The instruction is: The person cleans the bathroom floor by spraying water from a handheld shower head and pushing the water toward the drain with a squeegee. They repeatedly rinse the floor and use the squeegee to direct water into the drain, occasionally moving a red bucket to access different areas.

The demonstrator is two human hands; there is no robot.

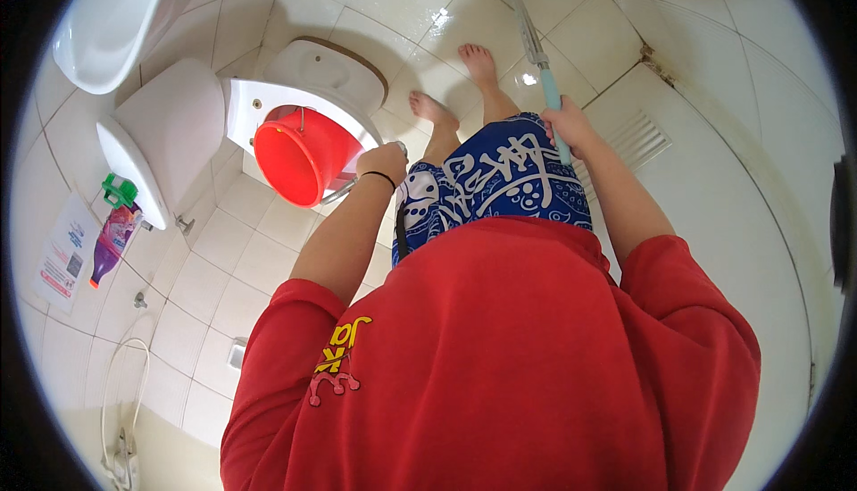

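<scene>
Left hand point(382, 162) closed on red bucket's point(302, 153) wire handle, bucket left of grip over toilet bowl point(254, 103); right hand point(566, 123) clenched around mop pole point(528, 36) running far.

A count of what you have in the bathroom below you.

You have two hands in view, the left hand point(382, 162) and the right hand point(569, 125), and two bare feet point(478, 62) on the tiled floor. You can count one red bucket point(302, 153), one white toilet point(317, 76) with one cistern point(165, 134), one long pale blue pole point(528, 31), one cleaner bottle with a green cap point(113, 232), one white basin point(112, 18) and one floor grate point(638, 138).
</scene>
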